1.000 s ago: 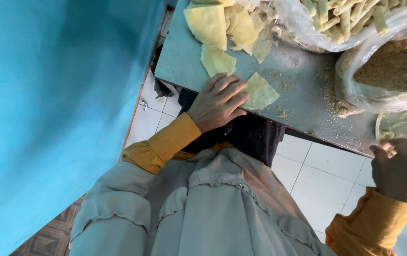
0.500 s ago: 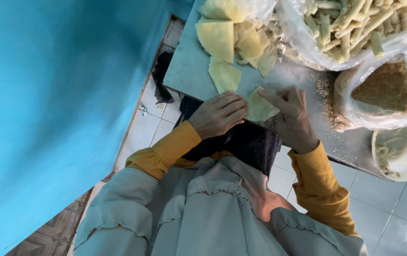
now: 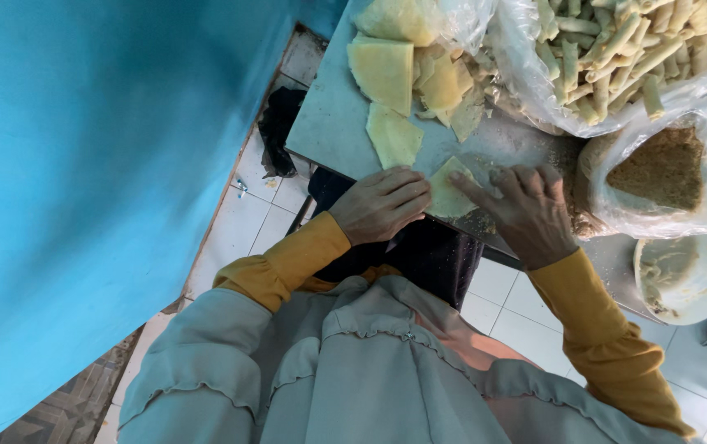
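Wrapper sheet (image 3: pixel 450 189) lies on the table (image 3: pixel 329 123); our left hand (image 3: pixel 380 204) and right hand (image 3: pixel 526 215) press it flat, fingers extended, grasping nothing.

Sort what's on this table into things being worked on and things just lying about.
In hand: left hand and right hand pressing one pale wrapper sheet.

Lying about: spare wrappers, bag of rolled sticks, bag of brown crumbs, white bowl.
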